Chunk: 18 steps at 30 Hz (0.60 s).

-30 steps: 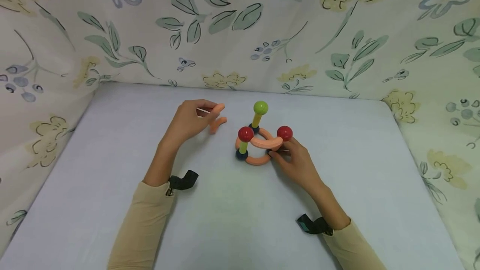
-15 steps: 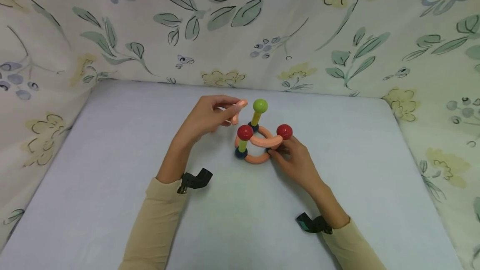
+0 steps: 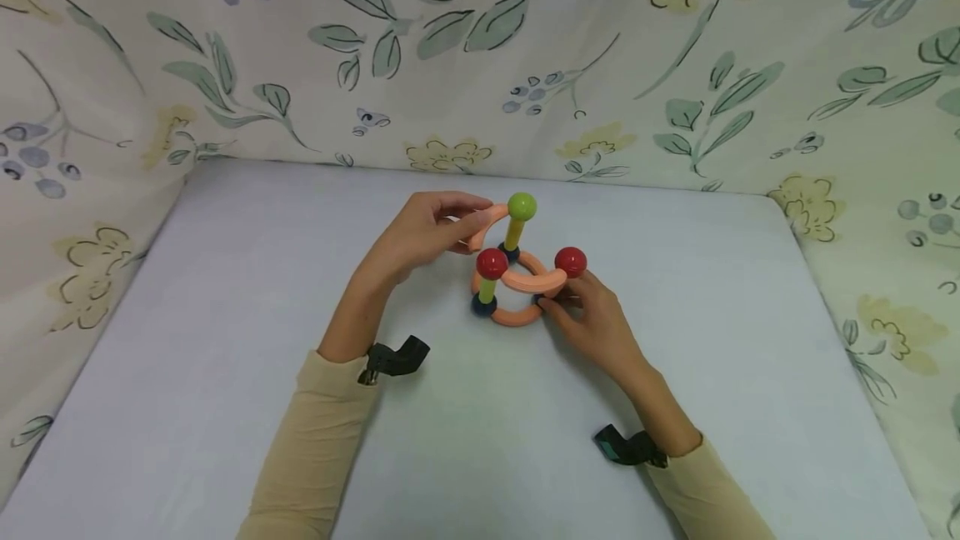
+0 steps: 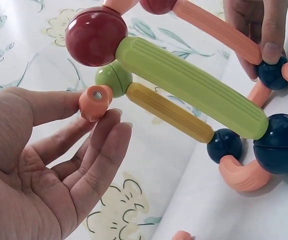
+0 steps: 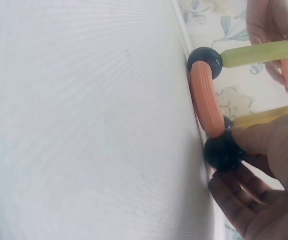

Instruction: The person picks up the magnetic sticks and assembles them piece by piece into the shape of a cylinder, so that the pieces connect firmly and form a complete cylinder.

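Observation:
A magnetic stick-and-ball frame stands on the table. Its base ring joins orange curved sticks [image 3: 516,317] and dark blue balls [image 4: 281,144]. Upright sticks, one light green [image 4: 191,87] and one yellow [image 4: 171,112], carry a red ball [image 3: 492,263] and a green ball [image 3: 522,207]. Another red ball [image 3: 571,262] tops the right side, linked to the first by an orange curved stick [image 3: 534,282]. My left hand [image 3: 427,232] pinches a further orange curved stick [image 4: 94,102], whose far end meets the green ball. With thumb and fingers my right hand [image 3: 592,319] holds a dark blue base ball [image 5: 224,150].
A loose orange piece [image 4: 182,235] lies on the white table [image 3: 465,440], at the bottom edge of the left wrist view. Floral cloth [image 3: 450,65] rises behind the table and along its sides.
My left hand has moved right with the orange curved stick, bringing its end to the green ball. My right hand has stayed at the base ball.

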### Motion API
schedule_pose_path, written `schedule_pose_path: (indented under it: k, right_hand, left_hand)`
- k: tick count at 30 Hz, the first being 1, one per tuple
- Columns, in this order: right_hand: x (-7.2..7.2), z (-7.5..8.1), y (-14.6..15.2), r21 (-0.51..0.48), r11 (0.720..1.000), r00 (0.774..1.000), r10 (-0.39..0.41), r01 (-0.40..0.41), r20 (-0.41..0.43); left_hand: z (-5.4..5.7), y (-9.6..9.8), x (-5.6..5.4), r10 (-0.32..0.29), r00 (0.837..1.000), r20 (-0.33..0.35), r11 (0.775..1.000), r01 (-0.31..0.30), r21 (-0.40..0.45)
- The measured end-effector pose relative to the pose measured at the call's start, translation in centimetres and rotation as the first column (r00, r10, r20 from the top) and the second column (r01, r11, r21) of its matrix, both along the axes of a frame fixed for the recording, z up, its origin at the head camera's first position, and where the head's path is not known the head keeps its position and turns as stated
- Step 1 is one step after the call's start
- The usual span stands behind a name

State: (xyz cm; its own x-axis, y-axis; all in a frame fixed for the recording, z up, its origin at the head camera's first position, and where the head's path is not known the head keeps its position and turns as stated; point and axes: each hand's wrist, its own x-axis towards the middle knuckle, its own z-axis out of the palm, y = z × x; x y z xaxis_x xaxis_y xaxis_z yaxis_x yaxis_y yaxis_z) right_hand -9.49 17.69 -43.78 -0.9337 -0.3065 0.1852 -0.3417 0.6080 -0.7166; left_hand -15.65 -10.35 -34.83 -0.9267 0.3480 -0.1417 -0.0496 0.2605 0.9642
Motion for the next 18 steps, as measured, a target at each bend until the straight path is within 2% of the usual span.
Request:
schedule_pose_path:
  k: [14, 18]
  right_hand:
    - [0.09, -0.16, 0.04, -0.008, 1.0, 1.0, -0.001, 0.001, -0.011]
    - [0.07, -0.11, 0.01, -0.011, 1.0, 1.0, 0.0, -0.001, -0.013]
  left_hand:
    - [0.29, 0.19, 0.17, 0.017, 1.0, -0.02, 0.999, -0.016, 0.045]
    - [0.56, 0.06, 0.34, -0.007, 1.0, -0.022, 0.999, 0.008, 0.048]
